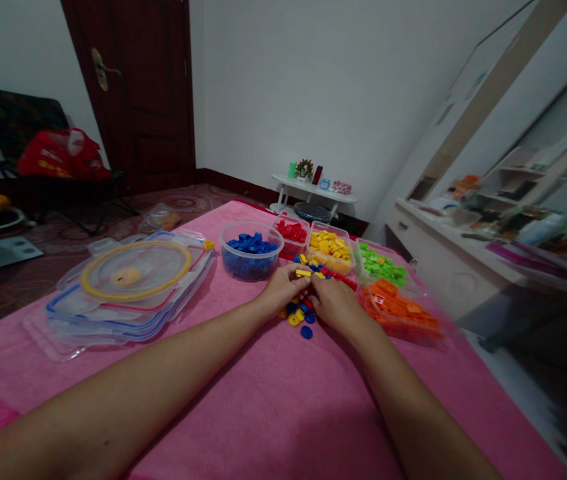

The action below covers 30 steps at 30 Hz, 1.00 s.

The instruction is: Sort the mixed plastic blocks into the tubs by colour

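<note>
My left hand (283, 287) reaches in over a small pile of loose plastic pieces, its fingers closed on a small yellow brick (304, 273). Close against its fingertips is my right hand (336, 300), bent down over the same pile; its fingertips are largely hidden, so I cannot make out what they grip. Yellow rings (294, 320) and round blue pieces (306, 332) lie under and in front of the hands, with red bits among them. Behind the hands are more blue, yellow and red pieces.
Beyond the hands stand clear tubs of blue (250, 267), red (292, 231), yellow (330, 245) and green (382, 265) bricks. An orange-filled tub (398, 313) sits right of my right hand. Stacked clear lids (133, 287) lie left on the pink tablecloth (243, 413).
</note>
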### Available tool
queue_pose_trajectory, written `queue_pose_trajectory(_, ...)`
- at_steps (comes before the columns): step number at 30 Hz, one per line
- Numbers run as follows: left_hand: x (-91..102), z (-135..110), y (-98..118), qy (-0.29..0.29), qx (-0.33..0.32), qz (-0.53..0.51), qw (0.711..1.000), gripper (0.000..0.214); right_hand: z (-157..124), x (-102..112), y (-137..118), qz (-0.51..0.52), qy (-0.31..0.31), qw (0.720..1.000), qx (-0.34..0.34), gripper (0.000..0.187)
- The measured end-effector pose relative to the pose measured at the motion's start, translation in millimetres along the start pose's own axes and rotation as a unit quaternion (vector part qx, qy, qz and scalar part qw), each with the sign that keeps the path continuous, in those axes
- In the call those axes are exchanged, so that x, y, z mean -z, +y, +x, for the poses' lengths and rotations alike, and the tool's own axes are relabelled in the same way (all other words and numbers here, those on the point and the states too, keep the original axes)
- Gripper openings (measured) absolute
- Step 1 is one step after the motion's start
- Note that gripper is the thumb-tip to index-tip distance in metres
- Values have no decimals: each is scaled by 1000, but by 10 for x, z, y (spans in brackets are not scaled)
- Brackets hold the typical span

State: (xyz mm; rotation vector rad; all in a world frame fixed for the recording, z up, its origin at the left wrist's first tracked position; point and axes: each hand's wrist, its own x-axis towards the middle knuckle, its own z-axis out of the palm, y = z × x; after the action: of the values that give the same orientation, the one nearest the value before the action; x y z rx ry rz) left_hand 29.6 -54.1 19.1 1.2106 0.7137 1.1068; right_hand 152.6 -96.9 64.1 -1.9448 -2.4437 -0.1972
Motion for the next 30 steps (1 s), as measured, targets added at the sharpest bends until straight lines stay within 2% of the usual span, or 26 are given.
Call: queue_pose_trajectory(30,19,25,-50,-9,-18,10,1000,23,-12,21,-31,-11,-15,1000,-10,28)
